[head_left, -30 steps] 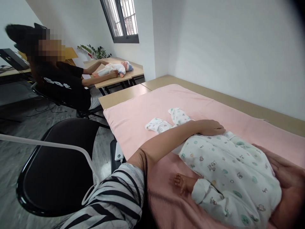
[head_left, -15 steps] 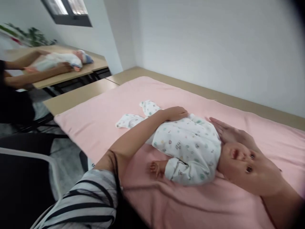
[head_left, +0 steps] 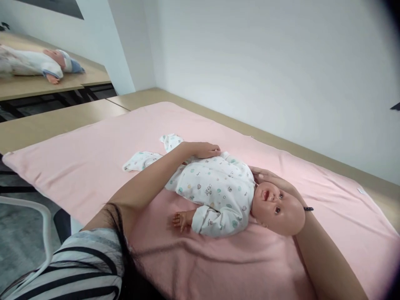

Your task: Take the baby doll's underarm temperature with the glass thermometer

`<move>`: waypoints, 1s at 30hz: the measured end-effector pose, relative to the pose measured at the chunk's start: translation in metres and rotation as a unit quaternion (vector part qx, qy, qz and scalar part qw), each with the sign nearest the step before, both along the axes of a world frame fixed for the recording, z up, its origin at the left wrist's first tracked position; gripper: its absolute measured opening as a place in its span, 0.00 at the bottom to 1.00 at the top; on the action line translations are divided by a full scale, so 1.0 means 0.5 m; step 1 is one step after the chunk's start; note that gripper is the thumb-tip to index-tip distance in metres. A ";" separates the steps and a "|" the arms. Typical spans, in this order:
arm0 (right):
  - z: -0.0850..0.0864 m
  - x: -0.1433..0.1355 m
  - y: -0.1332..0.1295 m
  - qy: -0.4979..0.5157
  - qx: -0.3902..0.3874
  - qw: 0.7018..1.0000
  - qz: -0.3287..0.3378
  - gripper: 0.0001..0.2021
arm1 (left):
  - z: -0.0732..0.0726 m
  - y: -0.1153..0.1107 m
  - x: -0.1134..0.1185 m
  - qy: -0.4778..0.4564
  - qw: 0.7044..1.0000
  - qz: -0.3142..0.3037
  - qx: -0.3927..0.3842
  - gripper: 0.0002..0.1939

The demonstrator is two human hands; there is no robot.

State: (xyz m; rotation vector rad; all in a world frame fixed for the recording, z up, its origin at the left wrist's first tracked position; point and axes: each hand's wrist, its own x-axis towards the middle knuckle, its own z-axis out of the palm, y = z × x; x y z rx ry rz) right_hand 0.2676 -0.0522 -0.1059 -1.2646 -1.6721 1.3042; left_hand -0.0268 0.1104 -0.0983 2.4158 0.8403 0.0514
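View swung right: left hand (head_left: 204, 150) rests half-open on doll (head_left: 215, 185), right hand (head_left: 265, 175) half-hidden, grip unclear, tag (head_left: 361, 191) unreadable.

Along the back edge of the near table (head_left: 62, 121), plain white wall (head_left: 256, 62), softly lit; past its far end, pale pillar (head_left: 128, 46), second wooden table (head_left: 92, 76) on black legs (head_left: 67, 98), dark window frame (head_left: 58, 6); down beside the near table, grey floor (head_left: 20, 239)

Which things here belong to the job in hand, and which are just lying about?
Job: near doll, left hand on its body, right hand by its far shoulder; pink cloth beneath it.

Incidental: second doll on far table; white cable.
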 end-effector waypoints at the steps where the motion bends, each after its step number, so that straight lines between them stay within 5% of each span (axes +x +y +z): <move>1: 0.009 0.015 0.006 0.007 -0.005 1.000 0.010 0.26 | 0.017 -0.006 -0.009 0.015 1.000 0.005 -0.006 0.26; 4: 0.059 0.059 0.026 -0.010 0.035 0.999 0.016 0.23 | 0.082 -0.041 -0.039 0.042 0.999 0.026 -0.001 0.29; 6: 0.100 0.068 0.021 -0.114 0.060 0.991 0.032 0.22 | 0.132 -0.080 -0.056 0.047 0.999 0.009 -0.011 0.26; 10: 0.158 0.019 -0.037 -0.324 0.062 0.931 0.157 0.22 | 0.200 -0.156 -0.072 0.144 0.985 -0.050 -0.080 0.22; 15: 0.161 -0.056 -0.088 -0.438 0.157 0.848 0.252 0.20 | 0.201 -0.180 -0.060 0.190 0.980 -0.054 -0.034 0.20; 19: 0.171 -0.068 -0.100 -0.443 0.199 0.841 0.240 0.15 | 0.195 -0.169 -0.062 0.204 0.977 -0.065 -0.010 0.18; 23: 0.218 -0.065 -0.130 -0.426 0.224 0.836 0.262 0.12 | 0.210 -0.185 -0.091 0.178 0.981 -0.076 0.012 0.16; 30: 0.239 -0.052 -0.169 -0.441 0.287 0.800 0.288 0.32 | 0.227 -0.232 -0.097 0.157 0.982 -0.097 0.046 0.16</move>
